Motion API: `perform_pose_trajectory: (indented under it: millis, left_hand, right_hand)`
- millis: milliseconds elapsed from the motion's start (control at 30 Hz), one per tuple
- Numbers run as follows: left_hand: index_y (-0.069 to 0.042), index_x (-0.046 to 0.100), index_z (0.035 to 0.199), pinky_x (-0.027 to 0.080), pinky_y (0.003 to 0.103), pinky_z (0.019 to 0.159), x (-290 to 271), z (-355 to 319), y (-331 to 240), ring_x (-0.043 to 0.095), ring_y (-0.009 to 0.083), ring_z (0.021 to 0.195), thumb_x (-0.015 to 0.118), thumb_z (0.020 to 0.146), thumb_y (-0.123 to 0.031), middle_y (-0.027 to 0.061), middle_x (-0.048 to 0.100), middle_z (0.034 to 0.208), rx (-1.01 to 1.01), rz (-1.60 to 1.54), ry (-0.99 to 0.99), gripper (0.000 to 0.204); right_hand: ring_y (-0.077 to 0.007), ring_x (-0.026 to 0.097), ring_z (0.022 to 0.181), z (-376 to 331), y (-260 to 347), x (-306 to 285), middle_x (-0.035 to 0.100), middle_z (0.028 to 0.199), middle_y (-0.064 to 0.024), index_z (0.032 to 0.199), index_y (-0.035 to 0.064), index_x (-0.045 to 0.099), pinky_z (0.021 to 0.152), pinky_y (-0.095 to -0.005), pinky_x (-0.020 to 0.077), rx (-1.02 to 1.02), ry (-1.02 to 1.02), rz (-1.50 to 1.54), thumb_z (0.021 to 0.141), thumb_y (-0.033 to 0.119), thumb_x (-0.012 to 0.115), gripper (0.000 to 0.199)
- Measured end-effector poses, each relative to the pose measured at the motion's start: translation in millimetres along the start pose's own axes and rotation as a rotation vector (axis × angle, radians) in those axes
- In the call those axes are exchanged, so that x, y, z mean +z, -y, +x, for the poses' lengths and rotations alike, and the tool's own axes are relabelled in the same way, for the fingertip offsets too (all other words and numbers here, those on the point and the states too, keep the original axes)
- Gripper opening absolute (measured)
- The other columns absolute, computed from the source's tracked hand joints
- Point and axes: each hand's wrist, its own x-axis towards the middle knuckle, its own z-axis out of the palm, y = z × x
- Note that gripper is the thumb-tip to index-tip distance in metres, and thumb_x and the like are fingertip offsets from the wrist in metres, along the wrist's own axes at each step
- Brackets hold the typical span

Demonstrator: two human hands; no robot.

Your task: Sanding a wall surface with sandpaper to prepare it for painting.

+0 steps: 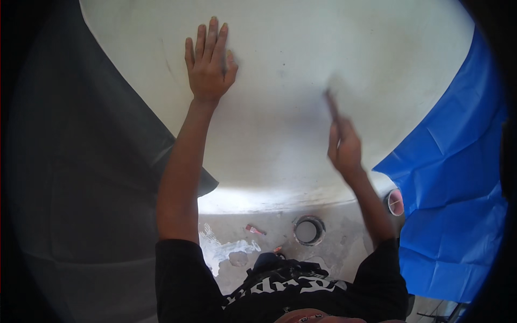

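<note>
A large, smooth, pale white curved surface fills the middle of the view, with a few small dark specks and faint smudges. My left hand lies flat against its upper left part, fingers stretched and pointing away from me. Over the right part of the same surface, my right hand is closed round a slim brush-like tool. Motion smears the tool's far end, so I cannot tell its exact shape or whether it touches the surface.
Dark grey sheeting drapes along the left, blue sheeting along the right. On the stained floor below lie a red paintbrush and a round container of greyish contents. A pinkish tub sits beside the blue sheeting.
</note>
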Motion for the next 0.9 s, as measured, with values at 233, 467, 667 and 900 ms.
perform_pose_trajectory:
  millis: [233, 467, 667, 900]
  left_hand:
    - [-0.013, 0.058, 0.147, 0.021, 0.047, 0.126, 2.4, -1.5, 3.7, 0.042, 0.0274, 0.149, 0.050, 0.095, -0.018, 0.0067, 0.052, 0.157, 0.014, -0.019, -0.012, 0.054]
    - [-0.016, 0.058, 0.147, 0.022, 0.046, 0.125, -1.3, -4.6, -0.9, 0.042, 0.0250, 0.149, 0.052, 0.092, -0.016, 0.0040, 0.051, 0.158, 0.003, -0.051, -0.020, 0.055]
    - [-0.014, 0.060, 0.146, 0.022, 0.046, 0.125, -2.7, -4.0, 1.7, 0.044, 0.0260, 0.149, 0.051, 0.093, -0.014, 0.0056, 0.054, 0.155, 0.022, -0.083, -0.042, 0.054]
    - [-0.020, 0.060, 0.147, 0.026, 0.044, 0.125, 9.5, -7.6, 5.3, 0.044, 0.0218, 0.148, 0.057, 0.089, -0.016, 0.0006, 0.052, 0.157, 0.011, -0.055, -0.028, 0.058]
  right_hand:
    - [-0.0415, 0.040, 0.147, 216.7, 6.6, -58.5, 0.045, 0.156, -0.0266, 0.147, -0.0065, 0.047, 0.122, -0.0498, 0.0348, -0.289, -0.297, -0.533, 0.095, -0.004, 0.054, 0.052]
    - [-0.0431, 0.049, 0.139, 227.0, -23.1, -14.5, 0.054, 0.145, -0.0283, 0.138, -0.0088, 0.054, 0.117, -0.0452, 0.0421, -0.230, -0.417, -0.514, 0.099, 0.004, 0.054, 0.041]
    - [-0.0375, 0.045, 0.143, 105.6, -43.4, 37.0, 0.049, 0.152, -0.0211, 0.148, 0.0007, 0.048, 0.116, -0.0459, 0.0415, -0.238, -0.153, -0.494, 0.086, 0.005, 0.068, 0.065]
    - [-0.0376, 0.053, 0.137, -100.9, 12.1, 57.9, 0.053, 0.148, -0.0253, 0.140, -0.0008, 0.055, 0.114, -0.0507, 0.0434, -0.034, 0.596, -0.129, 0.099, 0.007, 0.056, 0.042]
